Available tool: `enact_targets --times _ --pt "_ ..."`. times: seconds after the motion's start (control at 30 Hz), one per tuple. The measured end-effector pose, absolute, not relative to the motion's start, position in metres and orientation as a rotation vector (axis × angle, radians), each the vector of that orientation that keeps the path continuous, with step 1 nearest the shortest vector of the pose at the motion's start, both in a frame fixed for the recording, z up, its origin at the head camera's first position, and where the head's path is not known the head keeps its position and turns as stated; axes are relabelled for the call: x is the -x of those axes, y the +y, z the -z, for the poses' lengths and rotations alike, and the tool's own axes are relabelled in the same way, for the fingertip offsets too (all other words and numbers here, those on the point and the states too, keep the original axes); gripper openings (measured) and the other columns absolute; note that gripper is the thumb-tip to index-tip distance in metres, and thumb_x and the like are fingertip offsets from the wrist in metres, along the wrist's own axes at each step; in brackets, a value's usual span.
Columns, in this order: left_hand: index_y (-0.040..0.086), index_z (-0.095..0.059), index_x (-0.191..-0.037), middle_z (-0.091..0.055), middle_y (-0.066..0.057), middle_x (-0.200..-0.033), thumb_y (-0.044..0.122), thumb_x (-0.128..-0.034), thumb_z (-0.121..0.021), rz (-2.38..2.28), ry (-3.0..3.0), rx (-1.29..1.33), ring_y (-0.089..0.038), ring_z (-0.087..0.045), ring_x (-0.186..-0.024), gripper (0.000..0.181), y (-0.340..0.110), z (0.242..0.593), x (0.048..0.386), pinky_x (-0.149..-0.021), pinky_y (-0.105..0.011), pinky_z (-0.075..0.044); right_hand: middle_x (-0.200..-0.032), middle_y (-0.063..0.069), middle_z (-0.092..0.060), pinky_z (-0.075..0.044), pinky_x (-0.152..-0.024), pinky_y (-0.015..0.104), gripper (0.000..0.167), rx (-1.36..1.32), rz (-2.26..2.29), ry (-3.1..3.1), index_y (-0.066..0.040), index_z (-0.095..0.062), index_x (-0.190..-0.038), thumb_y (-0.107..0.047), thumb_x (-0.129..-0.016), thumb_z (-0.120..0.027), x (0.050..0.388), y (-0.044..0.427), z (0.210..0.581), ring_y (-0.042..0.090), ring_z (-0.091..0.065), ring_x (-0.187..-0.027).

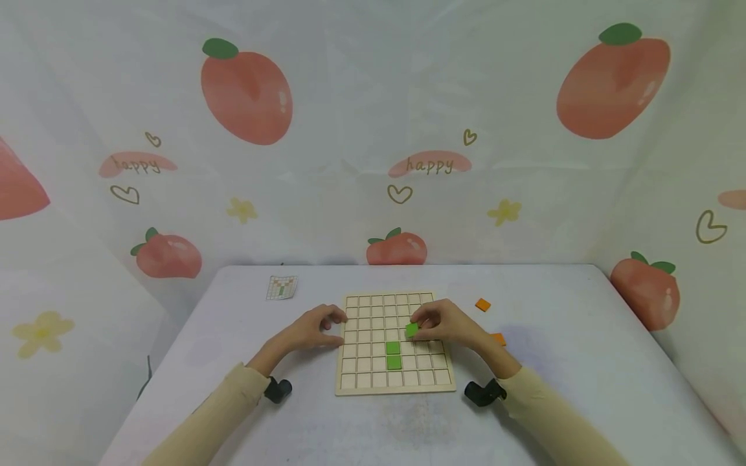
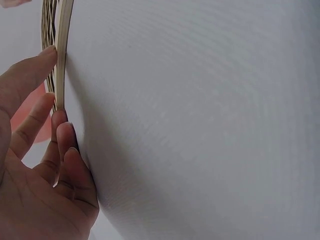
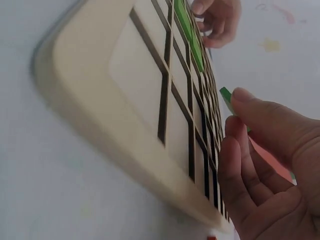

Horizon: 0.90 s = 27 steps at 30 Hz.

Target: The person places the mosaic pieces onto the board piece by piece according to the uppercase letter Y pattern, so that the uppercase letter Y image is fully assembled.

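A light wooden grid board (image 1: 364, 391) lies on the table, divided into square cells. Two green square tiles (image 1: 394, 362) sit in neighbouring cells, one behind the other, near the board's middle. Between thumb and fingers my right hand (image 1: 447, 321) pinches another green tile (image 1: 412, 330) over the right half of the board. That tile also shows tilted in the right wrist view, partly hidden by the thumb. My left hand (image 1: 313, 329) rests against the board's left edge, its thumb and fingertips touching the frame.
Behind and left of the board lies a small paper (image 1: 282, 288) with a printed grid pattern. To the right is an orange tile (image 1: 482, 304), and a second one (image 1: 498, 338) is partly covered by my right forearm. A fruit-patterned cloth (image 1: 326, 213) hangs behind the table.
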State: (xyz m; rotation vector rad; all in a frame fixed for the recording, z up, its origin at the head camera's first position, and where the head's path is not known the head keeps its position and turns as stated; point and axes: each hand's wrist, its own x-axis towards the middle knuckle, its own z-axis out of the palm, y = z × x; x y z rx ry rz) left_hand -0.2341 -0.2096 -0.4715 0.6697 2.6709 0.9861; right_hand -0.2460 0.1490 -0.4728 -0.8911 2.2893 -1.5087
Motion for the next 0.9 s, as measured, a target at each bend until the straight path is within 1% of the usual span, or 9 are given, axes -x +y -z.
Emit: enact_targets --times 0.2,0.37,0.63,0.77,0.9 --pt "0.008 -0.064 -0.122 -0.059 -0.003 -0.115 0.021 -0.0861 -0.084 -0.988 2.67 -0.668 -0.02 -0.054 -0.096 0.043 -0.209 0.47 0.234 -0.087 -0.042 -0.046 -0.094 0.01 -0.071 -0.053 -0.073 0.029 0.027 0.904 1.49 2.312 0.001 -0.073 -0.104 -0.005 -0.081 -0.086 0.247 0.133 0.472 0.022 -0.067 -0.079" --pt "0.008 -0.064 -0.122 -0.059 -0.003 -0.114 0.021 -0.086 -0.084 -0.98 2.672 -0.665 -0.02 -0.054 -0.096 0.043 -0.209 0.469 0.235 -0.087 -0.042 -0.046 -0.092 0.006 -0.072 -0.053 -0.071 0.029 0.025 0.924 1.459 2.352 -0.002 -0.075 -0.102 -0.008 -0.081 -0.087 0.249 0.122 0.472 0.018 -0.065 -0.076" --pt "0.008 -0.064 -0.121 -0.059 -0.003 -0.114 0.021 -0.0862 -0.083 -1.003 2.652 -0.696 -0.02 -0.054 -0.095 0.042 -0.21 0.47 0.235 -0.087 -0.041 -0.046 -0.096 0.01 -0.072 -0.054 -0.072 0.031 0.022 0.949 1.432 2.338 0.001 -0.075 -0.102 -0.006 -0.083 -0.084 0.249 0.112 0.473 0.02 -0.067 -0.079" --pt "0.008 -0.064 -0.121 -0.059 -0.003 -0.114 0.021 -0.0865 -0.083 -1.008 2.651 -0.693 -0.02 -0.054 -0.095 0.042 -0.21 0.47 0.234 -0.087 -0.041 -0.046 -0.096 0.008 -0.072 -0.053 -0.071 0.03 0.02 0.957 1.391 2.369 0.0 -0.076 -0.1 -0.007 -0.083 -0.084 0.248 0.109 0.472 0.018 -0.066 -0.079" --pt "0.008 -0.064 -0.121 -0.059 -0.003 -0.114 0.02 -0.0866 -0.083 -1.014 2.648 -0.695 -0.02 -0.053 -0.095 0.041 -0.211 0.47 0.234 -0.087 -0.041 -0.046 -0.092 0.005 -0.071 -0.052 -0.071 0.029 0.018 0.96 1.346 2.397 -0.001 -0.076 -0.099 -0.008 -0.084 -0.084 0.248 0.107 0.472 0.016 -0.064 -0.077"
